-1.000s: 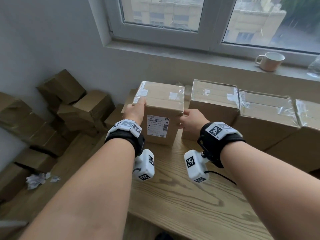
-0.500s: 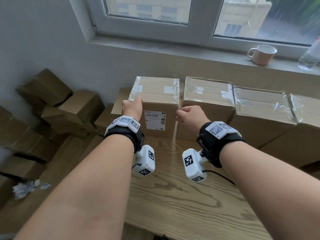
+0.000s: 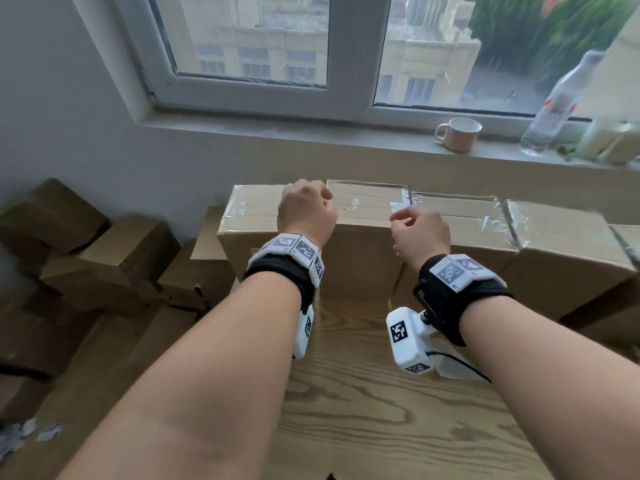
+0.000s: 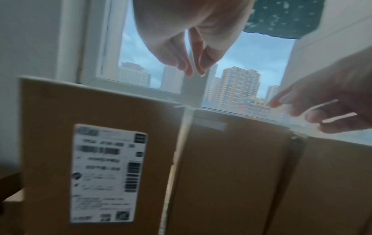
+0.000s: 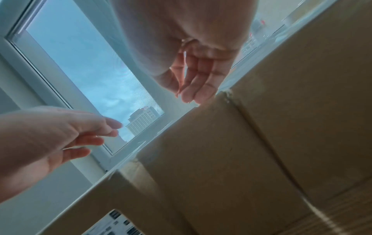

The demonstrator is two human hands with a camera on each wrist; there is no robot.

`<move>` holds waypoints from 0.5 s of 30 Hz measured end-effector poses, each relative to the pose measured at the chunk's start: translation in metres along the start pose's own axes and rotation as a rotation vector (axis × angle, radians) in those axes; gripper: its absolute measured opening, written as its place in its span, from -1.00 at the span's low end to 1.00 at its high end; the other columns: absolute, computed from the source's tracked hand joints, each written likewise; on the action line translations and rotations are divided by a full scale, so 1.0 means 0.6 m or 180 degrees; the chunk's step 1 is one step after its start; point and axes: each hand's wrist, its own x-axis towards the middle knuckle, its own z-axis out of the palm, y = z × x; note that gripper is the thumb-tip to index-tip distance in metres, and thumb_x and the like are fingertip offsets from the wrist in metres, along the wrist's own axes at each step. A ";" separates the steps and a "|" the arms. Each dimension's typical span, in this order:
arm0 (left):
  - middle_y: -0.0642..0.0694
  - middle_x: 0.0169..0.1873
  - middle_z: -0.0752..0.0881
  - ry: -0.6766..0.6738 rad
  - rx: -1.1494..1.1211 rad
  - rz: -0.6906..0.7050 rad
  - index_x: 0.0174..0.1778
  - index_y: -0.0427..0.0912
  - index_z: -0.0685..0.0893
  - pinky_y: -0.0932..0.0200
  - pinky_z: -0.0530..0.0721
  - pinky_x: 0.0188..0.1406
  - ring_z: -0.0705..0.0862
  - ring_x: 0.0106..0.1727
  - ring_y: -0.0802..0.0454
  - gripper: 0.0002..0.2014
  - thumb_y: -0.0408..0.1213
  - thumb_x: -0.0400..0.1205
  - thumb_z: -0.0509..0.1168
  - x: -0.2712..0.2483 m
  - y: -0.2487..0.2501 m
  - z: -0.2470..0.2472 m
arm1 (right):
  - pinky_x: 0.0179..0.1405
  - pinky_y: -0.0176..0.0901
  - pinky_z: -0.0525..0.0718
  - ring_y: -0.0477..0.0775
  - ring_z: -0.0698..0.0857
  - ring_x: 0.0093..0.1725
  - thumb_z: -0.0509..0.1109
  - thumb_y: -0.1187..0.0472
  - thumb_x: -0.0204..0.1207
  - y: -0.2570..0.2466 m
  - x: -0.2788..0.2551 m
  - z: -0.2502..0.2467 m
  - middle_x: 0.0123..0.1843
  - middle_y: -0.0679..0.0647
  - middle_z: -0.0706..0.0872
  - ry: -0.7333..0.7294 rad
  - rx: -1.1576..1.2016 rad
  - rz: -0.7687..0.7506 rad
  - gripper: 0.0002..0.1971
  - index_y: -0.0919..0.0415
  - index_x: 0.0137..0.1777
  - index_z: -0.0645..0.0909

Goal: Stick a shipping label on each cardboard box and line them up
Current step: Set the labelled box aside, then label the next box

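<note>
Under the window (image 3: 263,46) our labelled box (image 4: 96,159) closes a row of cardboard boxes (image 3: 457,237), our left hand (image 3: 306,207) and right hand (image 3: 420,233) loose and empty above it, while unlabelled-looking boxes (image 3: 104,261) left of it remain.

I see boxes (image 3: 460,237) in row on table (image 3: 363,410), under sill; mug (image 3: 457,134) on sill; box pile (image 3: 86,258) left.
</note>
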 end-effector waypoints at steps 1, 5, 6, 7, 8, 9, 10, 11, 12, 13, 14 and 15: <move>-0.16 0.18 0.68 -0.0215 0.0039 0.0092 0.18 -0.11 0.74 0.07 0.53 0.22 0.55 0.29 -0.13 -0.73 -0.27 0.65 0.20 -0.002 0.013 0.014 | 0.06 0.08 0.77 0.23 0.80 -0.11 0.28 0.18 0.46 0.007 0.000 -0.009 -0.12 0.09 0.81 0.0024 -0.0026 0.0059 -0.81 -0.02 -0.11 0.72; -0.15 0.28 0.66 -0.0848 0.0432 0.0281 0.34 -0.13 0.66 0.05 0.53 0.32 0.52 0.38 -0.12 -0.64 -0.26 0.65 0.16 -0.021 0.036 0.056 | 0.10 0.12 0.77 0.25 0.80 -0.04 0.27 0.17 0.42 0.038 -0.002 -0.026 0.01 0.10 0.81 -0.0026 -0.0011 0.0256 -0.73 -0.05 0.01 0.74; -0.16 0.28 0.66 -0.0954 0.0587 0.0312 0.34 -0.16 0.65 0.03 0.55 0.31 0.53 0.36 -0.13 -0.64 -0.26 0.65 0.15 -0.027 0.037 0.061 | 0.10 0.12 0.77 0.26 0.80 -0.03 0.27 0.17 0.40 0.045 -0.004 -0.026 0.01 0.10 0.82 -0.0060 -0.0017 0.0273 -0.71 -0.06 0.03 0.75; -0.16 0.27 0.66 -0.0989 0.0709 0.0327 0.33 -0.19 0.65 0.02 0.58 0.28 0.55 0.33 -0.14 -0.64 -0.25 0.66 0.14 -0.032 0.036 0.064 | 0.10 0.14 0.77 0.27 0.80 -0.02 0.27 0.18 0.40 0.050 -0.006 -0.027 0.01 0.09 0.82 -0.0082 -0.0002 0.0272 -0.71 -0.06 0.04 0.74; -0.16 0.25 0.66 -0.0961 0.0775 0.0314 0.31 -0.20 0.65 0.00 0.61 0.25 0.58 0.29 -0.14 -0.65 -0.24 0.66 0.13 -0.037 0.036 0.064 | 0.09 0.16 0.77 0.28 0.80 -0.02 0.28 0.19 0.41 0.054 -0.010 -0.027 0.00 0.09 0.82 -0.0094 0.0025 0.0263 -0.72 -0.06 0.03 0.74; -0.16 0.21 0.67 -0.0884 0.0796 0.0291 0.27 -0.21 0.68 0.00 0.63 0.19 0.61 0.25 -0.14 -0.66 -0.23 0.67 0.13 -0.041 0.036 0.063 | 0.07 0.17 0.77 0.27 0.80 -0.04 0.29 0.19 0.43 0.058 -0.012 -0.026 -0.02 0.07 0.81 -0.0092 0.0038 0.0256 -0.77 -0.06 -0.02 0.72; -0.16 0.15 0.69 -0.0763 0.0788 0.0280 0.19 -0.21 0.71 0.01 0.64 0.13 0.63 0.19 -0.14 -0.68 -0.22 0.67 0.13 -0.044 0.036 0.061 | 0.05 0.17 0.78 0.25 0.80 -0.06 0.31 0.18 0.44 0.060 -0.016 -0.027 -0.06 0.05 0.80 -0.0070 0.0041 0.0255 -0.84 -0.06 -0.07 0.68; -0.17 0.10 0.70 -0.0637 0.0763 0.0281 0.12 -0.22 0.73 0.03 0.64 0.07 0.63 0.15 -0.13 -0.70 -0.22 0.68 0.13 -0.047 0.036 0.059 | 0.02 0.19 0.78 0.22 0.79 -0.07 0.34 0.15 0.45 0.061 -0.018 -0.028 -0.10 0.02 0.77 -0.0024 0.0059 0.0245 -0.92 -0.05 -0.13 0.63; -0.17 0.06 0.70 -0.0529 0.0728 0.0282 0.07 -0.23 0.74 0.05 0.62 0.04 0.62 0.14 -0.13 -0.72 -0.21 0.68 0.15 -0.050 0.036 0.057 | -0.01 0.20 0.78 0.21 0.79 -0.08 0.36 0.11 0.44 0.060 -0.022 -0.030 -0.13 0.00 0.75 0.0027 0.0074 0.0249 -0.99 -0.04 -0.17 0.59; -0.16 0.05 0.69 -0.0461 0.0692 0.0272 0.04 -0.23 0.74 0.07 0.60 0.03 0.60 0.15 -0.12 -0.74 -0.21 0.68 0.17 -0.055 0.037 0.056 | -0.04 0.20 0.79 0.20 0.78 -0.08 0.37 0.07 0.43 0.062 -0.023 -0.032 -0.15 0.00 0.73 0.0077 0.0094 0.0267 -0.96 -0.03 -0.19 0.56; -0.15 0.06 0.67 -0.0418 0.0664 0.0252 0.02 -0.22 0.74 0.07 0.59 0.04 0.57 0.18 -0.11 -0.76 -0.21 0.68 0.20 -0.059 0.037 0.055 | -0.05 0.21 0.79 0.21 0.78 -0.09 0.38 0.05 0.42 0.062 -0.027 -0.035 -0.16 0.01 0.72 0.0101 0.0081 0.0303 -0.93 -0.02 -0.19 0.54; -0.13 0.09 0.66 -0.0395 0.0657 0.0221 0.02 -0.20 0.75 0.07 0.59 0.06 0.55 0.21 -0.10 -0.78 -0.21 0.66 0.22 -0.064 0.037 0.055 | -0.06 0.21 0.79 0.22 0.78 -0.09 0.37 0.05 0.41 0.066 -0.028 -0.036 -0.15 0.03 0.72 0.0098 0.0096 0.0328 -0.91 0.00 -0.18 0.53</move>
